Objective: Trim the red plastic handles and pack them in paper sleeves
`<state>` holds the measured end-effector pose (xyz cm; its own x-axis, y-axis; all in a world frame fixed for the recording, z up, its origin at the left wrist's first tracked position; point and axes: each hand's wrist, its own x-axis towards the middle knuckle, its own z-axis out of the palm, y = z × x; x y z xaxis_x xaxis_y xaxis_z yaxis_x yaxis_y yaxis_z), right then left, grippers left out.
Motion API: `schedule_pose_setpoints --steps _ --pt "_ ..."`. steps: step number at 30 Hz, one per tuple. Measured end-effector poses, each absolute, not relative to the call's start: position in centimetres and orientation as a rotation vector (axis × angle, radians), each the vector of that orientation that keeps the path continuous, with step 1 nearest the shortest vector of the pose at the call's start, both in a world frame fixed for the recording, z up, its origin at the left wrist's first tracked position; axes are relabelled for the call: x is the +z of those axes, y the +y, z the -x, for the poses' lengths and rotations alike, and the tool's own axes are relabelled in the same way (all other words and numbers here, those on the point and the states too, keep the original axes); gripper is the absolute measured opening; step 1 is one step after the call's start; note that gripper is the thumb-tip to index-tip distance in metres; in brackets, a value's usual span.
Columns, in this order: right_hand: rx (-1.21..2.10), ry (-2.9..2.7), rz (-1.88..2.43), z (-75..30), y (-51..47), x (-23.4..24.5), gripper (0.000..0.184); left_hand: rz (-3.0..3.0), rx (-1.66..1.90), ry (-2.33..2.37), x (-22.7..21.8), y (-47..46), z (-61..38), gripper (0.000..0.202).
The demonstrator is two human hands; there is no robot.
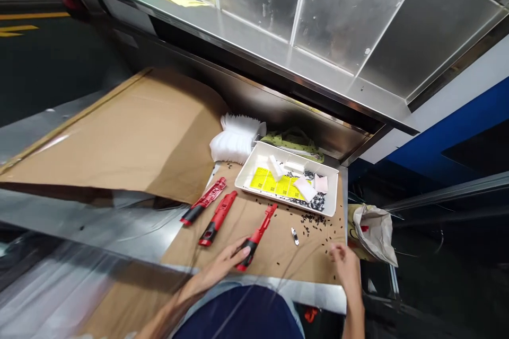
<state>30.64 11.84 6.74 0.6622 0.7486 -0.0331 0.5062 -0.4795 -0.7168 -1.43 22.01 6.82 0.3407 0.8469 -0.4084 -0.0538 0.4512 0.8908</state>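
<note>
Three red-and-black plastic tool housings lie side by side on brown cardboard (254,267). The fingertips of my left hand (222,264) touch the black lower end of the nearest housing (256,235); I cannot tell whether they grip it. The other two housings (202,201) (217,218) lie farther left, untouched. My right hand (347,269) hangs with bunched fingers at the cardboard's right side, close to scattered small black screws (312,219). Nothing shows between its fingertips. A small metal clip (295,236) lies between my hands.
A white tray (254,159) holds yellow printed sheets, white packets and black screws. White foam sheets (234,140) are piled behind it. Above stands a stainless steel shelf (330,26). A crumpled paper bag (374,233) sits beyond the right edge, where the cardboard ends.
</note>
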Motion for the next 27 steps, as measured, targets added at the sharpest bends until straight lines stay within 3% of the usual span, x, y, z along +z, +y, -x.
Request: schedule_pose_setpoints --steps 4,9,16,27 --pt "0.886 -0.993 1.859 -23.1 14.1 6.5 0.068 -0.713 0.589 0.804 9.7 21.8 1.1 0.050" --pt "0.927 -0.865 1.587 -19.2 14.5 10.3 0.046 -0.659 0.709 0.653 12.4 22.4 -1.7 0.069" --pt "0.802 -0.760 1.541 -17.5 14.1 13.6 0.035 -0.902 0.820 0.704 14.1 22.2 -3.7 0.059" --pt "0.863 -0.663 1.487 -16.8 14.7 13.3 0.037 -1.145 0.677 0.727 12.4 21.1 -4.0 0.040"
